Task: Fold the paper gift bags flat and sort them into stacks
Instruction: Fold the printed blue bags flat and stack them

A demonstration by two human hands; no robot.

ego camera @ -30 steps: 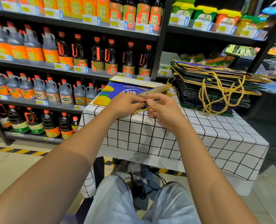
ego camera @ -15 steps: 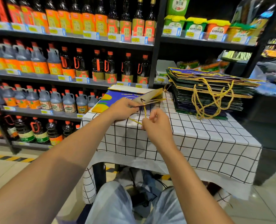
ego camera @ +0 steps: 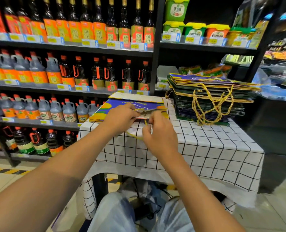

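Both hands work at the table's near-left area. Left hand (ego camera: pixel 122 117) pinches the mouth edge of a blue-and-yellow bag (ego camera: pixel 122 104), which lies nearly flat at the table's (ego camera: pixel 205 148) left rear, over other flattened bags. Right hand (ego camera: pixel 157 134) pinches the bag's yellow cord (ego camera: pixel 135 136), which trails toward the near table edge.

Step in hand, as I judge it: tucking the cord and pressing the mouth shut. To do it well I would keep the left hand's hold firm on the mouth, draw the cord in with the right so that it lies on or within the panel, then smooth along the existing creases rather than make new ones.

Edges and room: this bag overhangs the left table edge slightly, so I would press downward, not leftward. A tall stack (ego camera: pixel 209 97) of dark folded bags, gold cords hanging loose, stands at the right rear, well apart from the hands. Bare checked cloth (ego camera: pixel 189 164) lies between and in front, giving room to slide. Shelves (ego camera: pixel 72 91) of bottles stand close behind.
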